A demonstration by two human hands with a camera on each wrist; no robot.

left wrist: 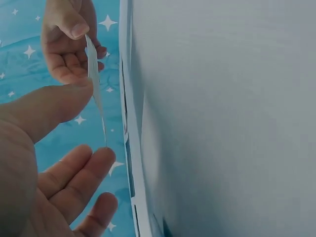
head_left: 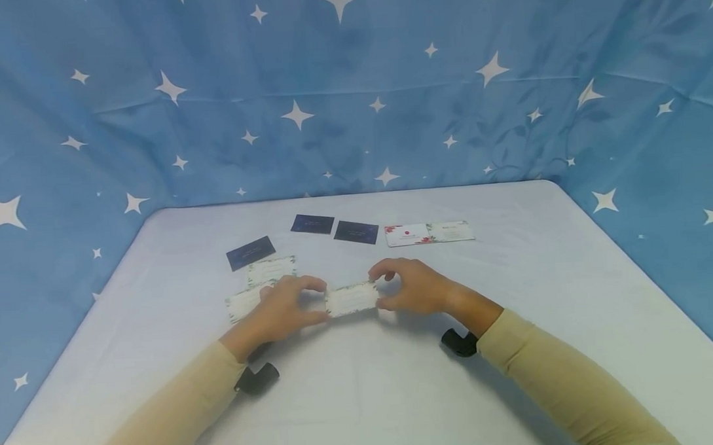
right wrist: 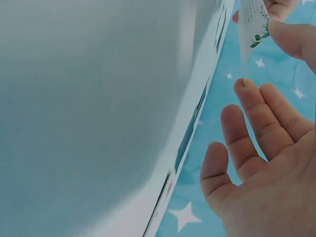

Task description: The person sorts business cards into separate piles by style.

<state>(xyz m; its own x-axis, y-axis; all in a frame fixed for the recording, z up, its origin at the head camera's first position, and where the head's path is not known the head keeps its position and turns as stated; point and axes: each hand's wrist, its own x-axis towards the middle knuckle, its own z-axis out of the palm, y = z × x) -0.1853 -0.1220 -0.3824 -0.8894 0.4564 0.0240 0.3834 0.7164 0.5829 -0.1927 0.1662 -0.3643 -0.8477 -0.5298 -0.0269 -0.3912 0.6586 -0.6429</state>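
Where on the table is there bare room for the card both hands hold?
Bare patches on the white table: the near middle, between left sleeve and right sleeve; the stretch from the rightmost card to the table's right edge. Crowded: left of centre, where two leaf-bordered cards and a dark card cluster by the left hand.

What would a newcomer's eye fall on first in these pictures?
Probably the white card held at its ends by the left hand and right hand, near the head view's centre. Behind the white table hangs a blue starry cloth. Three dark cards lie beyond the hands.
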